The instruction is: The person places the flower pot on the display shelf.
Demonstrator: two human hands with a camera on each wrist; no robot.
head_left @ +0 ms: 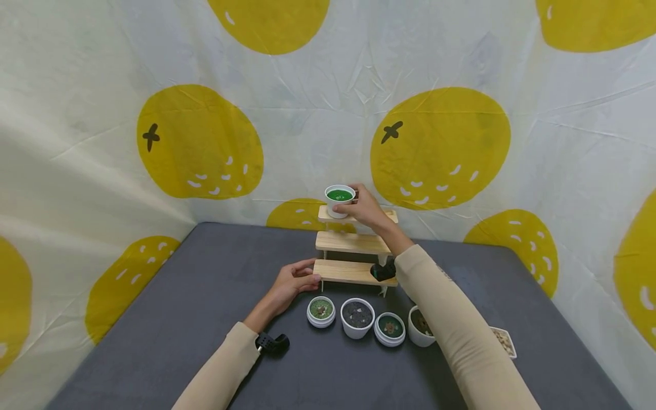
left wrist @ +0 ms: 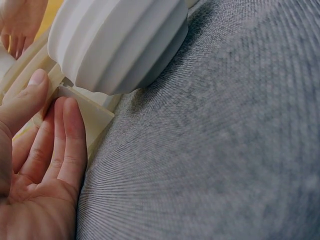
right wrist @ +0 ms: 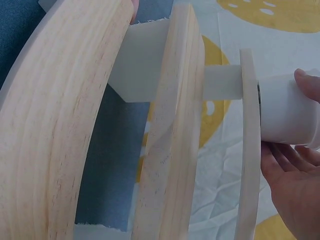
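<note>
A smooth white cup [head_left: 331,206] with a bright green filling [head_left: 339,195] is held at the left end of the top step [head_left: 381,216] of a wooden stand; whether its base is fully set down cannot be told. It is pinched from the side by the right hand [head_left: 365,209], with thumb and fingers curved round the wall. Below, the middle step [head_left: 348,241] and the lowest step [head_left: 348,271] are seen, flat boards of pale, finely grained wood. The left end of the lowest step is pinched by the left hand [head_left: 288,286] between the thumb and the fingers, which are kept close together. In front, round white pots [head_left: 356,332] with green or dark fillings are placed in a row; one is shown with slanting ribs. A ribbed grey cloth [head_left: 215,273] is spread beneath, and a creased white curtain [head_left: 312,142] with yellow fruits is hung behind.
</note>
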